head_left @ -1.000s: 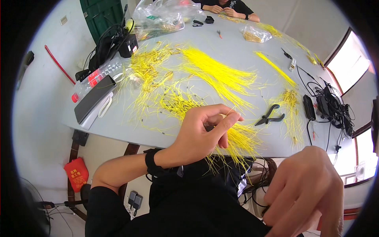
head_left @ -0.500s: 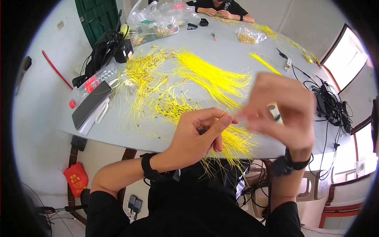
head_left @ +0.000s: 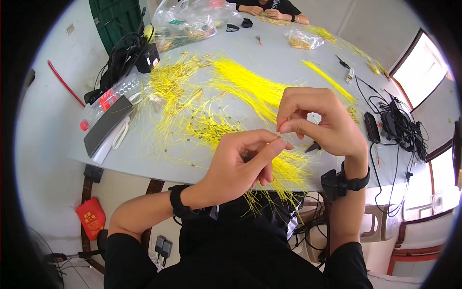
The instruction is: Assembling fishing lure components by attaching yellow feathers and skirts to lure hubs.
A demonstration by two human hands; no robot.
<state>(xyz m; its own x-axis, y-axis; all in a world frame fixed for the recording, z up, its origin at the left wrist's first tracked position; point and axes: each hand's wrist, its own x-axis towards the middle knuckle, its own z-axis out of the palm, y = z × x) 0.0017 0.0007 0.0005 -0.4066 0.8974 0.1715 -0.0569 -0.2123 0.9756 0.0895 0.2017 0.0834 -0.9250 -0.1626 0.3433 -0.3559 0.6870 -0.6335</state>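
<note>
My left hand (head_left: 243, 161) is raised over the near table edge, pinching the end of a thin yellow wire (head_left: 275, 138) between thumb and forefinger. My right hand (head_left: 320, 120) sits just above and to the right, its thumb and forefinger pinched at the same wire tip, so both hands meet there. Below them a bundle of yellow wires (head_left: 284, 176) hangs over the table edge. More loose yellow wires (head_left: 211, 125) lie spread over the grey table (head_left: 139, 154). Both wrists wear black bands.
Black pliers (head_left: 314, 146) lie partly hidden behind my right hand. A plastic bottle (head_left: 108, 101) and dark case (head_left: 107, 125) lie at left, black cables (head_left: 399, 127) at right, clear bags (head_left: 187, 21) at the back. Another person's hands (head_left: 269, 9) rest at the far edge.
My right hand rose from the lower right, near my lap, to meet my left hand at the wire tip. The left hand stayed nearly in place.
</note>
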